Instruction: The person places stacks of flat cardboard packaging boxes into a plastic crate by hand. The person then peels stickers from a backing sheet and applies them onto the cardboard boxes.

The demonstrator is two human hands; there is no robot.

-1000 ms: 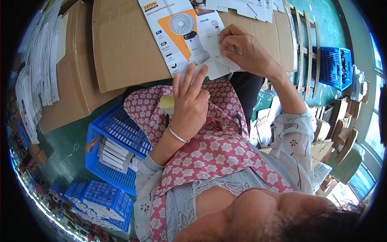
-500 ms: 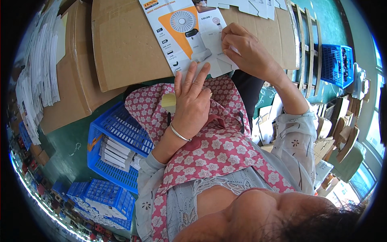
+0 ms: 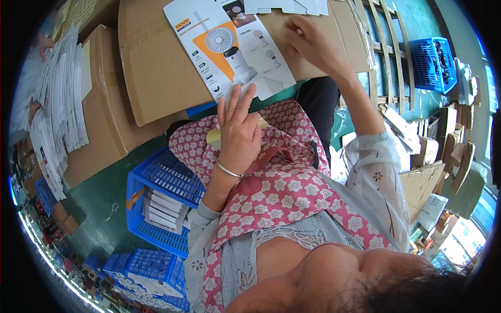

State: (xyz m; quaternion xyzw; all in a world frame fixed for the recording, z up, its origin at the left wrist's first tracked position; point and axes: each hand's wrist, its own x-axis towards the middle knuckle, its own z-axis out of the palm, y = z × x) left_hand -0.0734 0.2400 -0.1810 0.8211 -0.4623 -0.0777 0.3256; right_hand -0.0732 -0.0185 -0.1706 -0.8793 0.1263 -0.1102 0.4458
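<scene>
A flat printed carton sheet (image 3: pixel 245 83), white and orange with a picture of a handheld fan, lies on a brown cardboard surface (image 3: pixel 156 68). My left hand (image 3: pixel 239 133) has its fingers stretched out, the tips resting at the sheet's near edge. To the right, my right hand (image 3: pixel 313 44) is over the cardboard, apart from the sheet, its fingers curled in. Whether anything is between those fingers is hidden. Part of a yellow piece (image 3: pixel 213 137) shows beside my left hand, above my flowered apron (image 3: pixel 282 193).
More flat white cartons (image 3: pixel 287 6) lie at the far edge. A stack of white cartons (image 3: pixel 65 99) stands left, with another person's hand (image 3: pixel 44 44) beside it. Blue baskets (image 3: pixel 136 208) are at lower left, another blue basket (image 3: pixel 433 65) right, near a wooden pallet (image 3: pixel 386 47).
My right hand has come off the sheet's right edge and is now curled above the cardboard. My left hand stays by the near edge. The whole view has shifted slightly.
</scene>
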